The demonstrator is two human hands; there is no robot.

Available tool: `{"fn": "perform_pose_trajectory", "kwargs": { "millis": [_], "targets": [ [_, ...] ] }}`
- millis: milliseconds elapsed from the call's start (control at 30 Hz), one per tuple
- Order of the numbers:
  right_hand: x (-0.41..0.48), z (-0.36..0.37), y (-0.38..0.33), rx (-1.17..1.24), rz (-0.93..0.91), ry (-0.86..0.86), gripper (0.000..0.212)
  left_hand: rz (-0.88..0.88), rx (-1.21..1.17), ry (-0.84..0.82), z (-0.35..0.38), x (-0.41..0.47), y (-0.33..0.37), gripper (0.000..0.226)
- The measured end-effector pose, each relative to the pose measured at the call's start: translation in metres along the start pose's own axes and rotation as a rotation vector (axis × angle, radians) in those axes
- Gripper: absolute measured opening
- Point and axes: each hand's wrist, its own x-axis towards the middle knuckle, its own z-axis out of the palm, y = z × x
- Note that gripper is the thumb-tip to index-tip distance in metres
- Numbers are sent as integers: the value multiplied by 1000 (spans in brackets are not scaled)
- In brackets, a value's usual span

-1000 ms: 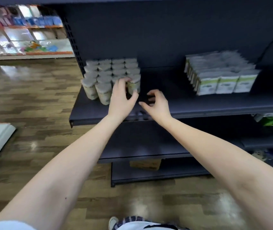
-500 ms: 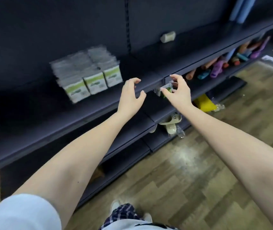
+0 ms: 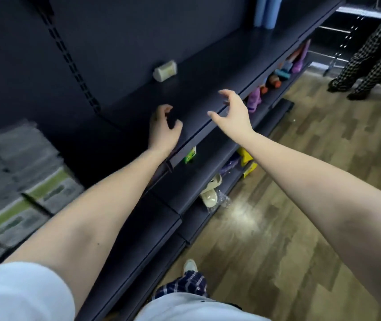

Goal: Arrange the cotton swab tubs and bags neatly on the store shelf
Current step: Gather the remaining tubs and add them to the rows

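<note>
Hands: left hand [image 3: 164, 128], right hand [image 3: 233, 112] empty, loosely curled | step: likely fetching stray tub [image 3: 165, 71] at 12 o'clock | next: grasp it

1. A white short sleeve [image 3: 20, 290] covers the left upper arm, at seven o'clock.
2. A white shirt hem [image 3: 185, 308] lies at six o'clock.
3. Navy-and-white plaid legwear [image 3: 182, 284] shows just above the hem.
4. A white shoe [image 3: 190, 266] peeks out beyond the plaid.
5. Both forearms are bare down to the left hand [image 3: 164, 133] and right hand [image 3: 233, 117].

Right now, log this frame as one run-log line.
left hand: empty, fingers loosely curled above shelf | right hand: empty, fingers spread | green-labelled bags: stacked, frame left | small pale package: alone at shelf back
</note>
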Motion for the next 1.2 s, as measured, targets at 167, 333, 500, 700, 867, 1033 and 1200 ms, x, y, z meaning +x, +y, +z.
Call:
{"fn": "perform_pose_trajectory", "kwargs": {
  "millis": [167, 333, 500, 700, 867, 1033, 1200],
  "targets": [
    [90, 27, 6, -13, -35, -31, 58, -37, 112, 82, 4, 102, -19, 44],
    [148, 44, 34, 0, -66, -136, 58, -81, 253, 7, 26, 179, -30, 51],
    [215, 29, 74, -59, -190, -348, 56, -90, 484, 9, 57, 255, -24, 65],
    [280, -12, 125, -118, -286, -532, 54, -441, 648, -81, 93, 295, -33, 72],
    [337, -2, 123, -118, -295, -615, 52, -400, 734, -40, 95, 269, -25, 64],
    [311, 68, 84, 68, -373, -759, 50, -434, 554, 144, 56, 225, -6, 60],
    [257, 119, 19, 298, -372, -979, 65, -577, 359, 290, -3, 164, -1, 62]
  ]
}}
